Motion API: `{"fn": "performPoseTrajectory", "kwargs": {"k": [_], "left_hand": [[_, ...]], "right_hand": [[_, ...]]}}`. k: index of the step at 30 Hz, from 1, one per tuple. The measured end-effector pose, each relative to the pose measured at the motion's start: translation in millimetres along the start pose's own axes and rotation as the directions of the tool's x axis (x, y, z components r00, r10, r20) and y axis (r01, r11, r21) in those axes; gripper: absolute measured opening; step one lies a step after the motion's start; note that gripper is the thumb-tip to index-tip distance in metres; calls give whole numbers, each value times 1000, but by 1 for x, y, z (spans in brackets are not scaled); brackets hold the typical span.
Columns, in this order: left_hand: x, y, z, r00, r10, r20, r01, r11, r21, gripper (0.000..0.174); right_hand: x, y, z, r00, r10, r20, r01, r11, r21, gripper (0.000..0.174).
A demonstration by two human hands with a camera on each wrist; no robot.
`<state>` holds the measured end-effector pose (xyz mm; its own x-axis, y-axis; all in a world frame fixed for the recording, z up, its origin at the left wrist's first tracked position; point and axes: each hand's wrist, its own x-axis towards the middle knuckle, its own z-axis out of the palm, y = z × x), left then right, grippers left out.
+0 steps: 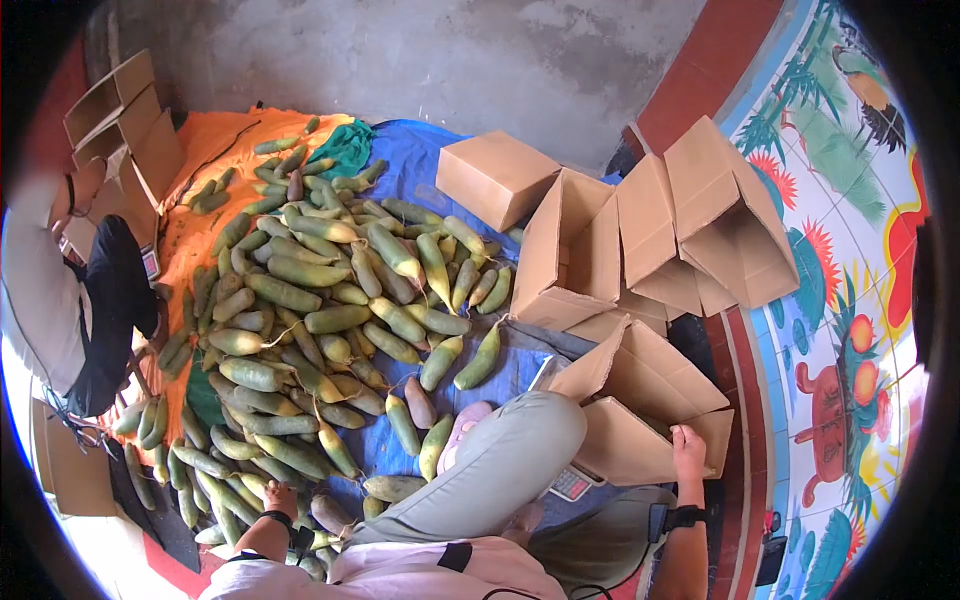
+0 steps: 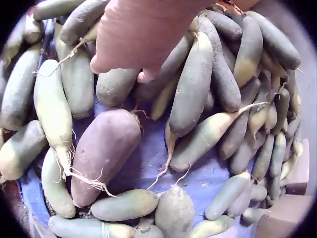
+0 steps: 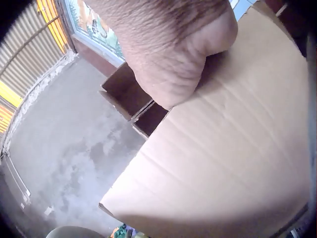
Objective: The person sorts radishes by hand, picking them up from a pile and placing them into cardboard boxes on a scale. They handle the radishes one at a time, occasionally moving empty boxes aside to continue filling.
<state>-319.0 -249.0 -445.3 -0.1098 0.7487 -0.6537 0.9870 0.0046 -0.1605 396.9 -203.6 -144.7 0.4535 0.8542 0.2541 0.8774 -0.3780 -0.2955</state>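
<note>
My left hand (image 1: 279, 500) is down in the near side of a large pile of green radishes (image 1: 290, 290). In the left wrist view its fingers and thumb come down on either side of a green radish (image 2: 116, 88), whose far part is hidden under the palm. A purple-skinned radish (image 2: 106, 153) lies close beside it on the blue sheet. My right hand (image 1: 688, 455) grips the upper edge of an open cardboard box (image 1: 625, 440) standing by my right leg. In the right wrist view the hand (image 3: 173, 64) bends over the edge of a cardboard panel (image 3: 223, 158).
Several more cardboard boxes (image 1: 565, 250) stand beyond, at the right. A scale with keys (image 1: 572, 485) sits beside the held box. Blue sheet (image 1: 400, 165) and orange sheet (image 1: 200, 150) lie under the radishes. At the left, another person (image 1: 60, 280) sits near more boxes.
</note>
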Motion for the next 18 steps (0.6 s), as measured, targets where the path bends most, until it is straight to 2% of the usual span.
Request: {"fn": "performPoseTrajectory", "kwargs": {"k": [3,5,8,10,14,17,18], "left_hand": [[-3,1,9,998,58,-30,-55,994,94,29],[-11,1,11,997,64,-52,-47,958,281,27],[-25,-3,2,985,109,-135,-76,971,227,27],[-13,-4,19,993,55,-101,-35,981,191,28],[-7,-9,17,986,141,-84,-118,964,237,26],[10,-14,39,998,61,-14,-54,946,321,31],[-4,-11,20,993,117,12,-114,927,358,31]], "right_hand": [[-1,-5,-4,999,21,24,-20,999,-45,30],[-2,-3,-4,999,26,27,-26,1000,-17,27],[-3,-1,0,999,42,24,-41,999,-18,28],[-4,1,0,999,43,29,-42,999,-33,29],[-4,-5,-2,998,50,39,-48,998,-40,31],[-5,-4,-2,999,33,39,-31,998,-52,32],[-7,-1,-1,999,30,40,-27,997,-73,33]]}}
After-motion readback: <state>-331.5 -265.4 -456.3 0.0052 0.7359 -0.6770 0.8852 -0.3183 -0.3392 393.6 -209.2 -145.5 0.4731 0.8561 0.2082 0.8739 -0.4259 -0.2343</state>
